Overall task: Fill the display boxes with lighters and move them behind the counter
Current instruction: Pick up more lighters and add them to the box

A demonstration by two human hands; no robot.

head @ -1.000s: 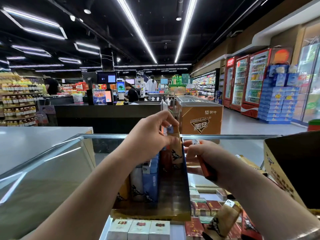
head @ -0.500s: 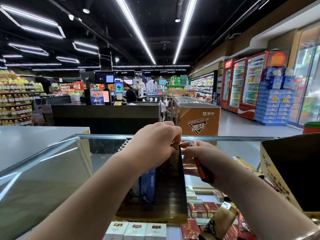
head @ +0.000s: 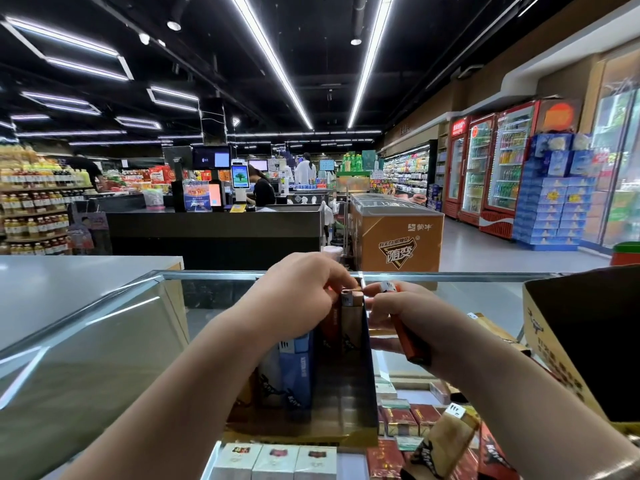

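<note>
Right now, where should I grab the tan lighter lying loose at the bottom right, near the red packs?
Pinch the tan lighter across its long flat sides, near the middle, coming from above. It lies tilted on the red packs with its white cap up and nothing covering it, so the body is free; the cap end is narrower and slippier.

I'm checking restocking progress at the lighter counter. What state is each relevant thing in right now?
display box: upright on the glass counter, partly filled.
tan lighter: standing in the box, being seated.
blue lighters: standing in the box.
left hand: fingers curled over the lighter tops.
right hand: grips an orange lighter.
orange lighter: held outside the box, tilted.
brown carton: open, at right.
</note>
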